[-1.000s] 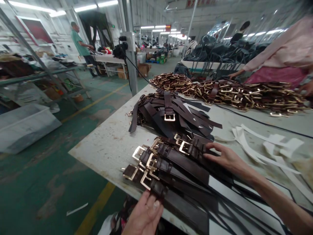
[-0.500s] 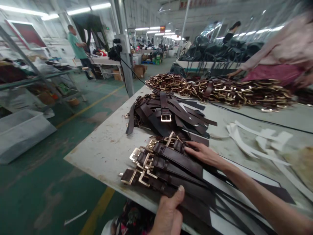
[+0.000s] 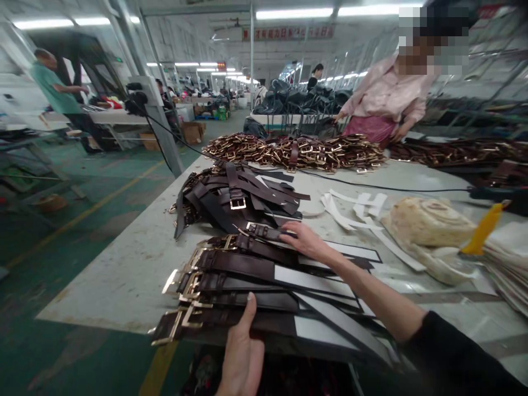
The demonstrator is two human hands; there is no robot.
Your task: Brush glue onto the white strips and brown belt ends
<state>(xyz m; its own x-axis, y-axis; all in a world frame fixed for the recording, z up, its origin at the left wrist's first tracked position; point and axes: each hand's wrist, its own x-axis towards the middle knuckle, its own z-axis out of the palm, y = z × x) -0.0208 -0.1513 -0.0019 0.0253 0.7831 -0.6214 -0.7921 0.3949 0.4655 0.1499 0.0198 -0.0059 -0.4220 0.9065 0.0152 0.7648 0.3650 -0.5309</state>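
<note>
A fanned row of dark brown leather belts (image 3: pixel 231 275) with gold buckles lies across the near edge of the work table (image 3: pixel 124 275). My right hand (image 3: pixel 303 240) rests flat on the far end of this row, fingers stretched over the straps. At the table's front edge my left hand (image 3: pixel 242 352) presses its thumb on top of the nearest belt, with the fingers hidden below the edge. White strips (image 3: pixel 313 280) show among the straps.
A second pile of brown belts (image 3: pixel 235 201) sits further back, and beyond it a long heap of gold buckles (image 3: pixel 297 151). A person in a pink top (image 3: pixel 388 99) stands at the far side. White strips (image 3: pixel 355 209), a beige cloth bundle (image 3: pixel 424 225) and a black cable (image 3: pixel 371 186) lie to the right.
My head has turned right, bringing the person in pink and the cloth bundle into view. Both hands stay on the belt row, which has slid closer to the table's edge.
</note>
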